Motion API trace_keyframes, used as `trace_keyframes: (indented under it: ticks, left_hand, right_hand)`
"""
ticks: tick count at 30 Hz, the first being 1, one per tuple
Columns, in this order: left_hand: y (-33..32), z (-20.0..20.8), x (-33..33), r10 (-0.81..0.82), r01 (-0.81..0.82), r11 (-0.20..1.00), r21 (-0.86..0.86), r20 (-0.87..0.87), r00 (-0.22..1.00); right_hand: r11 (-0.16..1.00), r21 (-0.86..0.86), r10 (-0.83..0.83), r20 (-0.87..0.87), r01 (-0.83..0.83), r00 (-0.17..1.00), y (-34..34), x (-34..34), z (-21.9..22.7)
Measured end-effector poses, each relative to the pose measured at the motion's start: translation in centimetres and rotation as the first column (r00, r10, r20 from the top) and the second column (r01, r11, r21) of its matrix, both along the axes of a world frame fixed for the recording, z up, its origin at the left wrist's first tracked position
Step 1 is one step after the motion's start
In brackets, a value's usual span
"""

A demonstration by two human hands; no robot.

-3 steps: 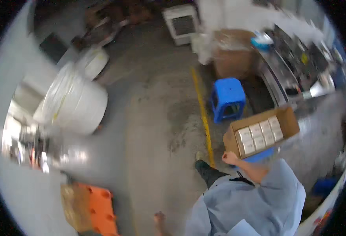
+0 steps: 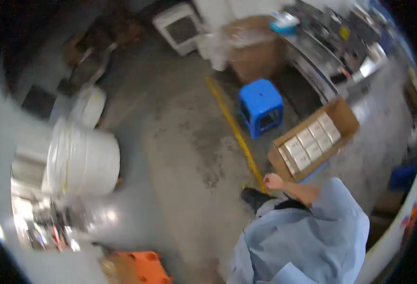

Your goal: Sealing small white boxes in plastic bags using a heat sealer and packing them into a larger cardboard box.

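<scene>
My right hand (image 2: 273, 181) hangs beside the near left corner of an open cardboard box (image 2: 284, 171), apart from it as far as I can see. Its fingers are curled in, and nothing shows in them. Two rows of small white boxes (image 2: 308, 144) fill much of the carton, with bare cardboard at its far right end. Under the carton a strip of something blue shows. A brownish smear at the lower edge, left of my light blue shirt (image 2: 303, 232), is probably my left hand (image 2: 213, 270); its fingers cannot be made out.
A blue plastic stool (image 2: 261, 106) stands beyond the carton, before a large brown box (image 2: 256, 52) and a cluttered bench (image 2: 312, 52). A yellow line (image 2: 234, 130) crosses the floor. White wrapped rolls (image 2: 87, 158) stand left; an orange pallet-like piece (image 2: 149, 267) lies lower left.
The view has turned, so the stool, bench and big box sit further left and higher. My left hand, visible near the lower edge before, is now only a faint smear. My right hand stays curled.
</scene>
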State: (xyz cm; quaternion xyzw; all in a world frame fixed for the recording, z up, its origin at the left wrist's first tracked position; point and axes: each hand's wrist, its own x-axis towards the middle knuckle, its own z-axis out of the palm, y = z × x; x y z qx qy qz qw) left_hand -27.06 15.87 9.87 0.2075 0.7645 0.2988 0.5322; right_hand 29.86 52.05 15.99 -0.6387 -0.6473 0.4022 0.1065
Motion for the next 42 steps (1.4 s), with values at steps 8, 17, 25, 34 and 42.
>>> trace_keyframes:
  ticks: [8,17,25,34,42]
  left_hand:
    - [31.7,14.2,-15.4,-0.557,0.510,0.817,-0.269,-0.138,0.819]
    - [64.2,2.8,-5.7,-0.789,0.777,0.612,-0.150,-0.039,0.614]
    - [89.6,-6.7,11.8,-0.996,0.977,0.094,-0.190,-0.023,0.092]
    - [103.9,-5.1,26.2,-0.984,0.999,-0.005,0.036,-0.180,0.002]
    - [100.7,3.9,47.6,-0.972,0.904,-0.230,-0.360,0.035,-0.234]
  right_hand:
    - [0.999,0.020,0.050,-0.048,-0.049,0.998,5.3,-7.6,-7.8]
    - [0.721,-0.049,-0.669,-0.305,0.691,0.678,10.2,-5.1,2.1]
    - [0.441,-0.291,-0.870,0.094,0.849,0.484,13.7,-2.7,0.2]
    - [0.044,-0.027,-0.999,0.031,0.999,0.045,23.1,8.7,0.9]
    - [-0.363,0.548,-0.931,-0.184,0.754,-0.315,28.7,33.5,2.5]
